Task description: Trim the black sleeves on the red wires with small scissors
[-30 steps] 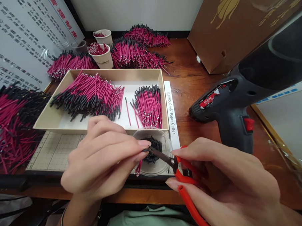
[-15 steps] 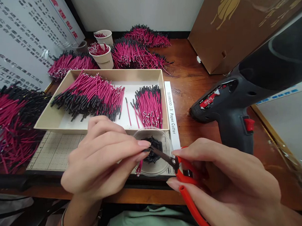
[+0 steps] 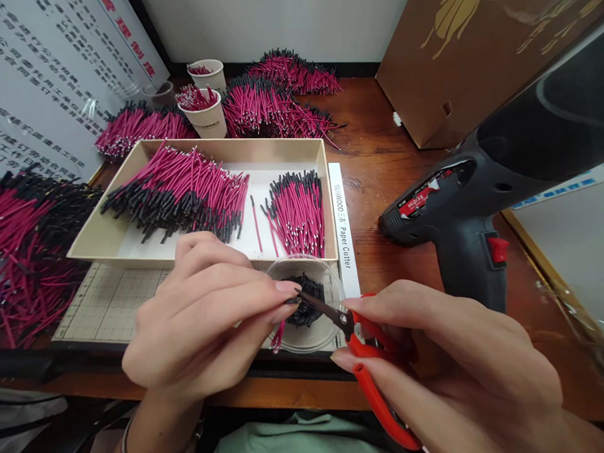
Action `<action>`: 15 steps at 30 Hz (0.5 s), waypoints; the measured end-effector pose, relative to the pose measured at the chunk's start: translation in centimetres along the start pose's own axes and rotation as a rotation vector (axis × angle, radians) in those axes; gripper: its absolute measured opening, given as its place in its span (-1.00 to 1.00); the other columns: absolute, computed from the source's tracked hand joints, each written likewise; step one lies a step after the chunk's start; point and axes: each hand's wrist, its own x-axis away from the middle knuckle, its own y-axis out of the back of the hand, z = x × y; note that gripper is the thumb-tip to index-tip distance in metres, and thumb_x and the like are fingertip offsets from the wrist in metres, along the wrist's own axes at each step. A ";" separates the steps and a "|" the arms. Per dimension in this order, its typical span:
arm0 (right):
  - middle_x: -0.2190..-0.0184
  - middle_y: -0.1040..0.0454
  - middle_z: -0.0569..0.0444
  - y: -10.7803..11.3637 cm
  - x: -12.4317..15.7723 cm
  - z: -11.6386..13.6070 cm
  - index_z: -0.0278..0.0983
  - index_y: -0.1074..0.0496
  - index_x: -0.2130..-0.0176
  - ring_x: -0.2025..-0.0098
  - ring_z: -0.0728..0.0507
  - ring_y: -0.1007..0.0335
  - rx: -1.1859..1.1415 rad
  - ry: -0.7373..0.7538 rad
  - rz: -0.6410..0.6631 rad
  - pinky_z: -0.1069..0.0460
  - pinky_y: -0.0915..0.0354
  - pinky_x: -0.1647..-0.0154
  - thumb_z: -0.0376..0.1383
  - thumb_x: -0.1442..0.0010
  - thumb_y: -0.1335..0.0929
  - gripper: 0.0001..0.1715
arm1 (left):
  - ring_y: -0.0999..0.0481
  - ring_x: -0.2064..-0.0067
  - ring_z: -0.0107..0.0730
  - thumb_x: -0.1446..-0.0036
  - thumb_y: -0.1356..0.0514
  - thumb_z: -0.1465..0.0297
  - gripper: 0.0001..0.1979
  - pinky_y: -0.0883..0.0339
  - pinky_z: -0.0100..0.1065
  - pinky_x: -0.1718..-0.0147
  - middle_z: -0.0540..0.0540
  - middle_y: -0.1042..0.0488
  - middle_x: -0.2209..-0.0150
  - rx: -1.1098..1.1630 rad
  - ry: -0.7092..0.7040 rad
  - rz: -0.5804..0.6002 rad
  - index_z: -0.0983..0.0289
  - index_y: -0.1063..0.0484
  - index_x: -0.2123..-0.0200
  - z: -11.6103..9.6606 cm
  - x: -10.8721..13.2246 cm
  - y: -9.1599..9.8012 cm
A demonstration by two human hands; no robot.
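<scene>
My left hand (image 3: 208,316) pinches a short pink wire (image 3: 278,338) with a black end; its tip shows at the thumb and index finger, the rest is mostly covered. In my right hand (image 3: 456,367) are small scissors with red handles (image 3: 382,403), their dark blades (image 3: 323,307) meeting the wire's black end at my left fingertips. Under the blades stands a clear round dish (image 3: 330,334) holding black scraps (image 3: 305,313). Behind it, a cream box (image 3: 210,146) holds a large pile of pink wires (image 3: 193,188) at left and a smaller pile (image 3: 300,213) at right.
A paper cutter (image 3: 344,242) lies under the box. At right is a black heat gun (image 3: 476,241), with a brown carton (image 3: 419,71) behind. Paper cups (image 3: 206,119) and wire heaps (image 3: 267,108) stand at the back; another heap (image 3: 30,255) lies at left.
The scissors have tilted slightly and their handles have drawn closer together in my right hand. My left hand stays nearly in place.
</scene>
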 end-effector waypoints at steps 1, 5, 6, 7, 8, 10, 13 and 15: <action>0.41 -0.56 0.16 0.0 -0.1 0.1 -0.19 -0.49 0.00 0.56 0.00 -0.39 0.002 -0.008 0.004 0.08 -0.30 0.64 -0.51 -0.30 -0.49 -0.66 | -0.51 0.32 -0.24 -0.55 -0.24 0.47 -0.86 -0.29 -0.01 0.27 -0.04 -0.66 0.35 -0.002 0.002 0.002 0.10 -0.55 0.08 0.0 0.0 0.0; 0.45 -0.51 0.20 -0.4 -0.3 -0.1 -0.15 -0.45 0.01 0.58 -0.01 -0.33 -0.016 -0.062 -0.015 0.06 -0.31 0.64 -0.38 -0.35 -0.53 -0.72 | -0.51 0.33 -0.23 -0.56 -0.22 0.44 -0.84 -0.28 0.00 0.27 -0.04 -0.64 0.37 -0.013 0.009 0.006 0.06 -0.56 0.07 0.0 0.1 0.1; 0.45 -0.51 0.20 -0.5 -0.3 -0.1 -0.15 -0.45 0.01 0.59 0.00 -0.32 -0.026 -0.054 -0.034 0.06 -0.30 0.64 -0.36 -0.35 -0.53 -0.71 | -0.51 0.33 -0.24 -0.57 -0.21 0.45 -0.84 -0.28 -0.01 0.27 -0.05 -0.64 0.37 -0.014 0.002 0.008 0.07 -0.55 0.07 0.1 0.0 0.1; 0.45 -0.50 0.21 -0.6 -0.3 -0.2 -0.15 -0.44 0.01 0.58 0.01 -0.32 -0.033 -0.043 -0.049 0.07 -0.29 0.64 -0.36 -0.35 -0.53 -0.70 | -0.51 0.33 -0.26 -0.58 -0.21 0.46 -0.85 -0.29 -0.02 0.27 -0.05 -0.64 0.37 -0.012 -0.008 0.011 0.08 -0.55 0.07 0.1 0.0 0.2; 0.45 -0.50 0.21 -0.6 -0.3 -0.1 -0.16 -0.44 0.01 0.58 0.01 -0.33 -0.035 -0.036 -0.052 0.08 -0.29 0.63 -0.37 -0.34 -0.53 -0.70 | -0.50 0.32 -0.28 -0.58 -0.21 0.46 -0.85 -0.29 -0.03 0.26 -0.05 -0.65 0.36 -0.010 -0.016 0.013 0.10 -0.54 0.06 0.2 0.0 0.2; 0.44 -0.51 0.21 -0.6 -0.3 -0.1 -0.18 -0.44 0.02 0.57 0.03 -0.34 -0.030 -0.041 -0.031 0.09 -0.29 0.62 -0.42 -0.32 -0.52 -0.69 | -0.50 0.31 -0.32 -0.58 -0.22 0.48 -0.87 -0.30 -0.05 0.27 -0.05 -0.66 0.35 -0.007 -0.033 0.014 0.14 -0.52 0.06 0.3 -0.1 0.2; 0.47 -0.48 0.20 -0.5 -0.3 0.1 -0.20 -0.45 0.05 0.59 0.02 -0.31 -0.031 -0.035 -0.041 0.07 -0.25 0.65 -0.45 -0.29 -0.50 -0.71 | -0.51 0.30 -0.32 -0.57 -0.23 0.48 -0.88 -0.30 -0.06 0.27 -0.04 -0.67 0.33 -0.009 -0.040 0.017 0.14 -0.53 0.06 0.4 -0.2 0.2; 0.47 -0.47 0.19 -0.4 -0.3 0.1 -0.21 -0.46 0.05 0.59 0.01 -0.31 -0.024 -0.013 -0.044 0.06 -0.24 0.66 -0.46 -0.29 -0.50 -0.72 | -0.52 0.30 -0.31 -0.58 -0.23 0.47 -0.88 -0.31 -0.05 0.27 -0.04 -0.68 0.33 -0.012 -0.035 0.013 0.14 -0.54 0.06 0.3 -0.1 0.2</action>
